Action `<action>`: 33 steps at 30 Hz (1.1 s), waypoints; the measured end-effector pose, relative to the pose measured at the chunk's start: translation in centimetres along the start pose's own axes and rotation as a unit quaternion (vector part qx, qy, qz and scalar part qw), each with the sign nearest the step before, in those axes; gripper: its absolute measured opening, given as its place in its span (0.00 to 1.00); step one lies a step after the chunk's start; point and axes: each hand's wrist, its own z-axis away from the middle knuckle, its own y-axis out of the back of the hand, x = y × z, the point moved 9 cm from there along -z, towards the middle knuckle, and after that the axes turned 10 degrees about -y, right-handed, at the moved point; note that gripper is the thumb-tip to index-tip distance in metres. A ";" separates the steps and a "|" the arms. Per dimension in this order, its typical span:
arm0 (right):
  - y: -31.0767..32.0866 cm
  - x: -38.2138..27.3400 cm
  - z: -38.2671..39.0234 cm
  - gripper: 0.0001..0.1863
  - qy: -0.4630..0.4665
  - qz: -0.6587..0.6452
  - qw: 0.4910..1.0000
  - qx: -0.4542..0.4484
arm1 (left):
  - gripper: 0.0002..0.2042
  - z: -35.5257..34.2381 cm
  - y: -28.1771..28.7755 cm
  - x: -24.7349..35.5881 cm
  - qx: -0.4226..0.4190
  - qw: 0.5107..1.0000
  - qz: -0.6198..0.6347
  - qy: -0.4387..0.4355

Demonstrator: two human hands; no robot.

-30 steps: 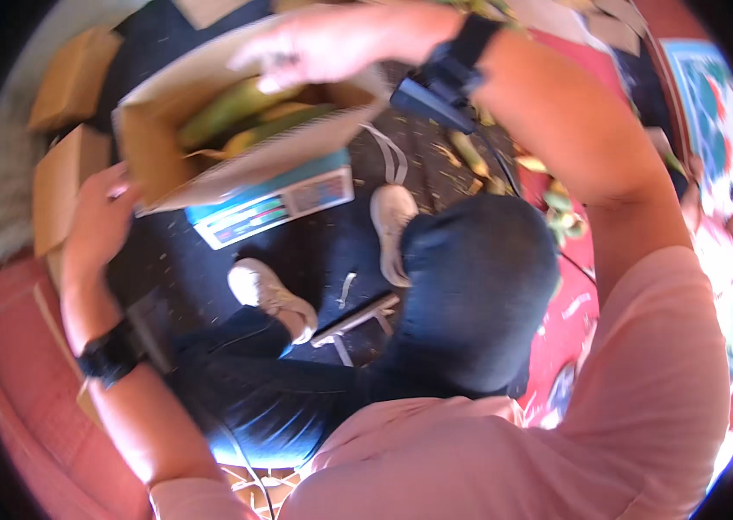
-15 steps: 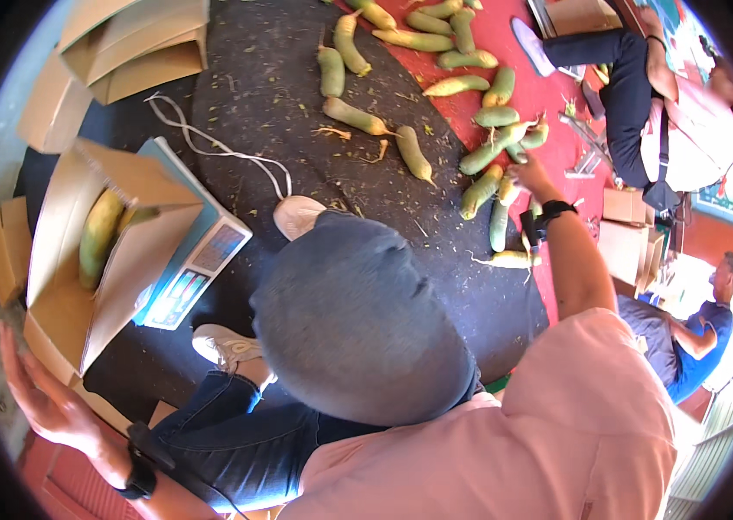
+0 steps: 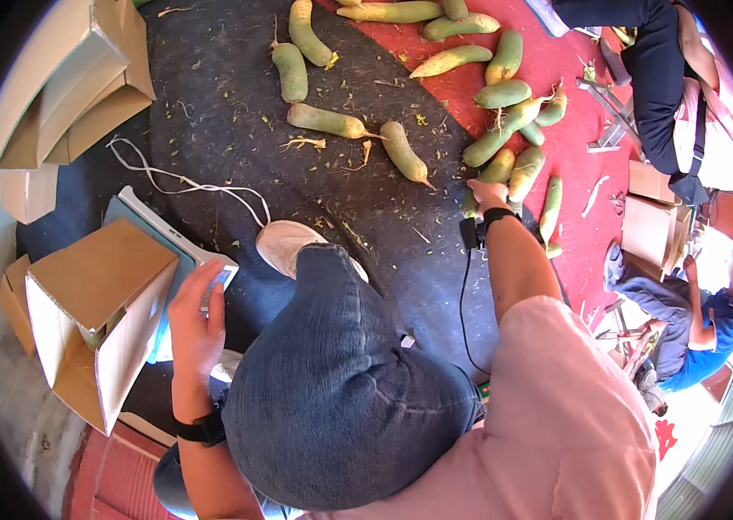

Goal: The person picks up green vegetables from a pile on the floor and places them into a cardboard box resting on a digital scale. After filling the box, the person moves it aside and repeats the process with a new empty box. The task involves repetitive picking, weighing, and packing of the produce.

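My right hand (image 3: 493,198) is closed over a green radish (image 3: 498,165) at the near end of the loose group, its fingers partly hidden. Another yellowish-green radish (image 3: 526,172) lies just right of it. My left hand (image 3: 196,322), slightly blurred, is open with nothing in it, by the near edge of a blue-and-white scale (image 3: 174,241). On that scale stands an open cardboard box (image 3: 106,269); a sliver of green shows inside, the rest hidden by its flaps.
Several more radishes (image 3: 403,154) lie on the black and red floor covering (image 3: 366,78). Cardboard boxes (image 3: 71,82) stand at far left, and a white cord (image 3: 201,185) crosses the floor. Two people sit at right, one in a blue shirt (image 3: 703,347), near more boxes (image 3: 651,221).
My left hand has moved rightward from beyond the box to the scale's edge. My right hand has shifted left and nearer among the radishes. The view has turned, and a box flap now hides the radishes inside.
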 end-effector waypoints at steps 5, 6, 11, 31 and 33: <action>2.6 -1.1 16.4 0.25 0.016 -0.209 0.925 -0.316 | 0.11 2.5 -1.5 -2.8 -0.027 0.999 0.000 0.043; 5.4 -2.3 18.3 0.25 0.124 -0.225 0.934 -0.247 | 0.11 3.0 -1.9 -3.3 -0.038 0.998 -0.001 0.052; 8.6 -8.1 11.1 0.25 0.139 -0.369 0.891 -0.224 | 0.11 4.1 -2.5 -4.0 -0.032 0.995 0.003 0.098; 0.7 -8.6 8.5 0.21 0.031 -0.361 0.840 -0.403 | 0.16 11.7 13.3 1.5 0.250 0.947 -0.199 0.023; 3.5 -8.4 16.5 0.20 0.152 -0.321 0.887 -0.297 | 0.14 14.1 18.2 2.7 0.300 0.904 -0.302 0.040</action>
